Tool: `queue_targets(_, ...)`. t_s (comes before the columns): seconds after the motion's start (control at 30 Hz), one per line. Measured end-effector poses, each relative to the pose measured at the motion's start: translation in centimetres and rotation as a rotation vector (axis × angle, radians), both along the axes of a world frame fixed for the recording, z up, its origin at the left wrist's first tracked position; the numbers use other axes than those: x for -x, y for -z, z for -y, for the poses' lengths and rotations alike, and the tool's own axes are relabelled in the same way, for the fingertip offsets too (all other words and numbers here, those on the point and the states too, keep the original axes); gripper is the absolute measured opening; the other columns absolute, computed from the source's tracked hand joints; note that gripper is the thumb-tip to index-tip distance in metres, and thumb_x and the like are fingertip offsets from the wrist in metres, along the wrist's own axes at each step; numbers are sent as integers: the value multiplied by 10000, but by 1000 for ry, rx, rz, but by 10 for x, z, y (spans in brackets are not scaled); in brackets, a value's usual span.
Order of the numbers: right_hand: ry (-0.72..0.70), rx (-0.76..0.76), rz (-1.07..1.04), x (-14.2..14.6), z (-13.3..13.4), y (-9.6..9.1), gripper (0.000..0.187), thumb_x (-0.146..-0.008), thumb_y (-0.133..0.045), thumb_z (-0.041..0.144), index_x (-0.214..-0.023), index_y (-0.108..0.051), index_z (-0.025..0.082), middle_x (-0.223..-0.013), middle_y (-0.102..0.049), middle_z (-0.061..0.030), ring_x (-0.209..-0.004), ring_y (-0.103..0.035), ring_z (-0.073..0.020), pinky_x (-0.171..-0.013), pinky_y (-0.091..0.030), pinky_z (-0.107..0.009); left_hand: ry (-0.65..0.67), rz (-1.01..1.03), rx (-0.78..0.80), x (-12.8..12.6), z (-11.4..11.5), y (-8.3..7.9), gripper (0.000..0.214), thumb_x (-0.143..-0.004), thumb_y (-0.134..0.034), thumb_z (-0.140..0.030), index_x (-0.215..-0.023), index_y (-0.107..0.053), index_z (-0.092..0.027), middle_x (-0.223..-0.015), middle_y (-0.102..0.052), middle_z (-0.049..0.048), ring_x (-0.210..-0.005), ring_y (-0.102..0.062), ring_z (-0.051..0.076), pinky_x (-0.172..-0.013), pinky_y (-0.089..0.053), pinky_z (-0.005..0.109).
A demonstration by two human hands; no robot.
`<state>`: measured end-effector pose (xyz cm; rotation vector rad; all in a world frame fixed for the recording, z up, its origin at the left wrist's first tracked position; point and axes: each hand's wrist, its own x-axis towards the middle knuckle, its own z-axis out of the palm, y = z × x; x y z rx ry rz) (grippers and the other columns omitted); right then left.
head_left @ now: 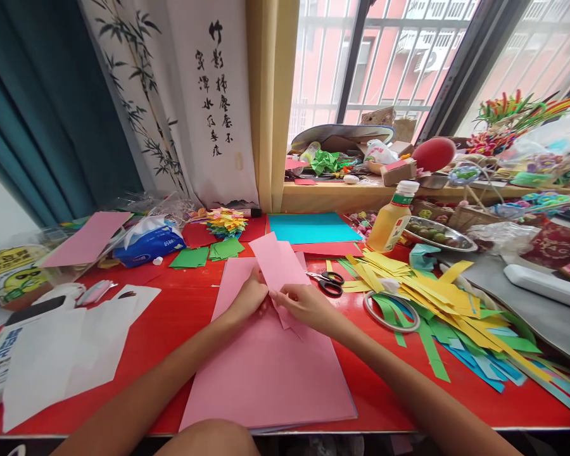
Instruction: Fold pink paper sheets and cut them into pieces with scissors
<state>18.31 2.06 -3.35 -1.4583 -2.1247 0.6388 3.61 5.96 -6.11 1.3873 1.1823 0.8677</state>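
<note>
Between my two hands is a narrow piece of pink paper (282, 259), tilted up off the table. My left hand (251, 294) grips its left edge, fingers partly hidden behind it. Thumb and fingers of my right hand (301, 304) pinch its lower part. Below them lies a large stack of pink sheets (270, 380), with another small pink piece partly covered by my hands. Black-handled scissors (330, 283) rest just right of the stack, their blades partly hidden.
To the right are a tape roll (392, 311), yellow strips (427, 291), green strips (432, 351) and a juice bottle (392, 218). Blue sheets (318, 228) lie behind. At left are a tissue pack (149, 242), torn white paper (80, 348) and green squares (190, 257).
</note>
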Motion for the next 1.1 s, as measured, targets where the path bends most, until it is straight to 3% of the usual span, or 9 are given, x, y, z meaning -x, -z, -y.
queue_targets(0.13,83,-47,-202,-16,-11,-3,401,-855,-339,500,-907,-590,191,-808,-632,-34,-732,-563,-149,-633,-382,-257,-36,-4,16,6,-7,-10,374,-796,-367,-435,-1039,-490,-179,-500,-485,-35,-322,-417,76,-291,-278,161)
queue_targets(0.23,165,58,-215,-29,-19,2,363,-834,-414,448,-1025,-546,170,-1016,-610,-93,-914,-562,-188,-751,-411,-298,-133,72,19,11,-14,-12,494,-804,-282,-583,-1021,-485,-188,-707,-562,17,-348,-440,54,-301,-309,170)
queue_targets(0.3,152,124,-188,-34,-21,6,368,-807,-473,399,-1072,-524,148,-1075,-581,-124,-971,-548,-205,-802,-414,-320,-142,39,-1,14,-20,-6,454,-805,-321,-562,-1003,-476,-185,-719,-566,18,-348,-446,53,-303,-310,171)
queue_targets(0.47,96,214,-292,-31,-21,12,331,-809,-466,338,-1083,-505,158,-1122,-545,-123,-974,-549,-198,-811,-439,-338,-5,-169,-176,19,-28,9,175,-775,-462,-332,-861,-497,-183,-407,-426,-73,-292,-372,74,-303,-263,163)
queue_targets(0.63,334,-147,-472,-33,-27,17,516,-792,-491,420,-1230,-377,172,-1263,-428,-136,-1148,-428,-222,-941,-361,-388,-91,-122,-375,16,-18,-1,188,-810,-419,-360,-728,-458,-196,-385,-370,-80,-342,-358,72,-368,-291,168)
queue_targets(0.7,321,-199,-574,-35,-28,16,572,-795,-481,459,-1281,-316,207,-1318,-383,-121,-1163,-417,-214,-940,-368,-374,-105,-72,-411,13,-12,-7,218,-827,-401,-375,-704,-432,-197,-397,-361,-79,-362,-352,70,-390,-286,172)
queue_targets(0.87,48,-8,-827,-33,-25,14,374,-864,-364,436,-1166,-451,233,-1121,-567,-60,-967,-549,-170,-819,-448,-309,-93,-49,-436,8,-2,-11,228,-833,-403,-395,-762,-486,-195,-473,-374,-70,-399,-350,64,-416,-292,179)
queue_targets(1.0,24,32,-858,-30,-22,15,309,-844,-412,427,-1024,-548,216,-969,-620,-43,-879,-565,-179,-749,-462,-301,-172,-24,-488,6,0,-12,277,-794,-468,-413,-969,-511,-203,-773,-495,-19,-474,-419,56,-411,-339,182)
queue_targets(1.1,14,47,-868,-29,-21,15,287,-835,-433,422,-985,-561,214,-931,-625,-37,-844,-565,-176,-724,-462,-294,-226,-5,-535,7,0,-13,309,-785,-492,-393,-1043,-480,-224,-815,-478,-19,-476,-426,47,-411,-345,179)
